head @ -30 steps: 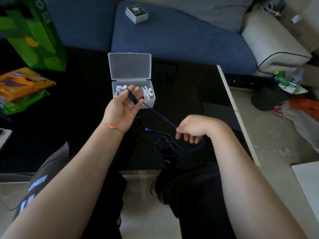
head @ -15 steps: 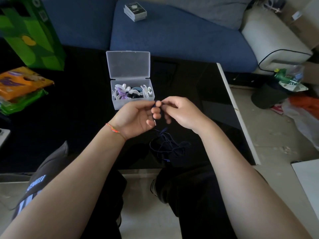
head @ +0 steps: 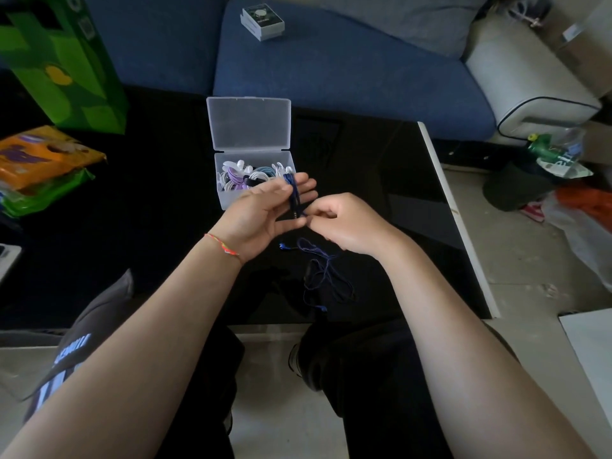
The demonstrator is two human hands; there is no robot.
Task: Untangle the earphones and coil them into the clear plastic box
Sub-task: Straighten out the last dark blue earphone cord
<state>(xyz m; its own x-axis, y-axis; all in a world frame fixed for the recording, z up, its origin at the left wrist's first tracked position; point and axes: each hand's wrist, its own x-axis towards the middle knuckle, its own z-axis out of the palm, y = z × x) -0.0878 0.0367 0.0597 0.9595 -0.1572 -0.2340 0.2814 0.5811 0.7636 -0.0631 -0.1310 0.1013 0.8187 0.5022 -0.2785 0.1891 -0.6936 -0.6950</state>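
Note:
The blue earphones lie partly as a loose tangle on the black table in front of me. One stretch of their cable runs up across the fingers of my left hand, which is held out just in front of the clear plastic box. My left thumb holds the plug end against the hand. My right hand pinches the same cable right beside the left thumb. One blue earbud lies under my hands. The box stands with its lid open and holds several coiled white, purple and pale blue earphones.
The black glass table ends at a white edge on the right. A green bag and orange and green packets sit at the left. A blue sofa with a small box lies behind. Clutter covers the floor at right.
My right hand came up from the tangle to meet the left hand. The left hand's fingers have since stretched out, with more blue cable lying across them.

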